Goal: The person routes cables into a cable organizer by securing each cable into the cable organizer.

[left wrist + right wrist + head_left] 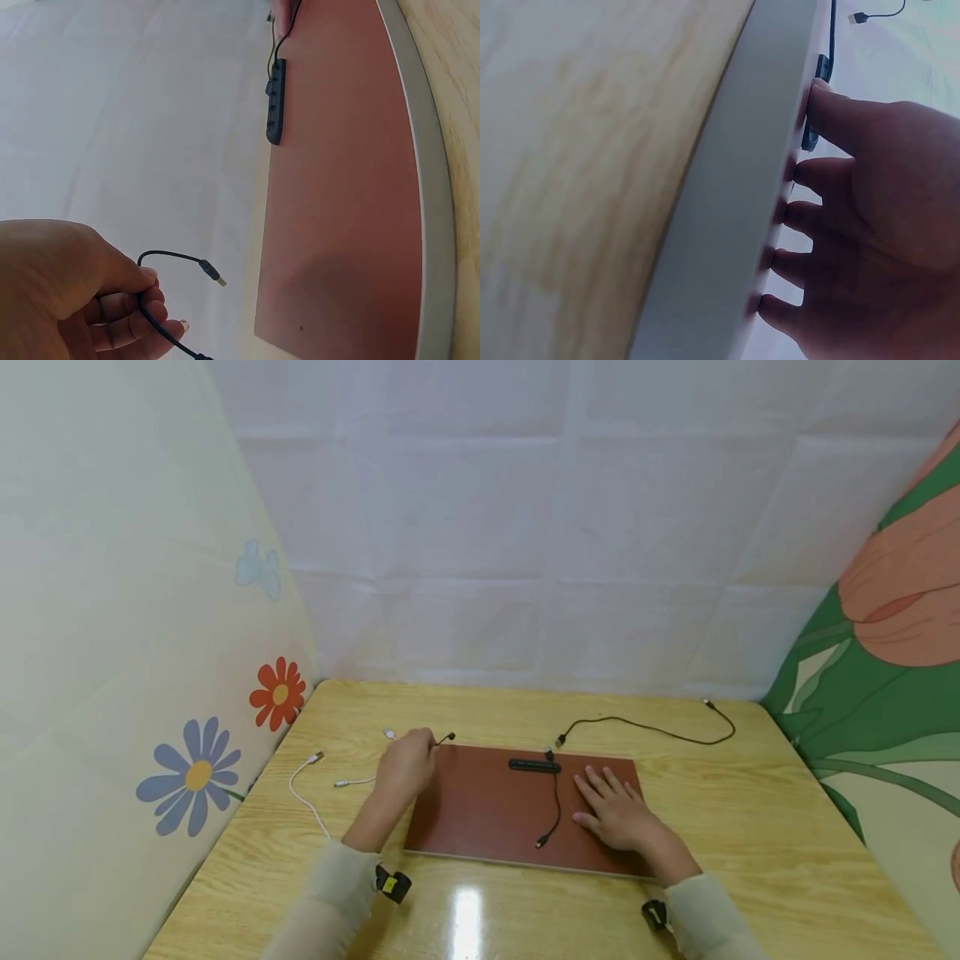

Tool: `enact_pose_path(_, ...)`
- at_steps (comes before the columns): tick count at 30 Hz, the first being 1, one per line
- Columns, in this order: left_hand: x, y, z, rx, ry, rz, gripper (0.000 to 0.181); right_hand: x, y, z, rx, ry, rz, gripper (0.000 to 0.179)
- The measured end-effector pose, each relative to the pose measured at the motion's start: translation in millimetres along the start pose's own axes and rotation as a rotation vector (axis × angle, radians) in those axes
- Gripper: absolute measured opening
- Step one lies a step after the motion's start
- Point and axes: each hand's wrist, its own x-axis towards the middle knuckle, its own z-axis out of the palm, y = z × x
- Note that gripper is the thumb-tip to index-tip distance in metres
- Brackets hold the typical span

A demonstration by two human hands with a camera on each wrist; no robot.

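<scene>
My left hand (407,770) is raised at the board's far left corner, pinching a short black USB cable (210,271) between thumb and fingers; its metal-tipped plug sticks out freely. The reddish-brown board (480,814) lies flat with a pale edge. Spread fingers of my right hand (617,817) rest on the board's right part. Near its far edge sits a black slotted cable holder (525,765). Another short black cable (558,810) passes over the holder's right end, one plug behind it and the other on the board.
Behind the board, a longer black cable (654,727) curves across the wooden table (750,827) to the right. A white cable (302,797) lies at the left, and further white cable (358,782) shows beside the left hand. Fabric walls (465,527) enclose the table's back and sides.
</scene>
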Motion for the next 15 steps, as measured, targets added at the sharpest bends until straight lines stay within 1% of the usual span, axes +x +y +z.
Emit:
enact_pose_path(7,-5.3,13.6,6.4,0.025,0.042,0.091,0.006,-0.2,-1,-2,0.003,0.007,-0.009,0.066)
enact_pose_path(9,-6.0,17.8,6.6,0.03,0.051,0.108,0.007,0.2,-1,-2,0.002,0.008,-0.007,0.065)
enact_pose_path(15,-6.8,26.4,7.4,0.012,0.047,0.114,0.006,0.3,-1,-1,0.0,0.001,0.002,0.065)
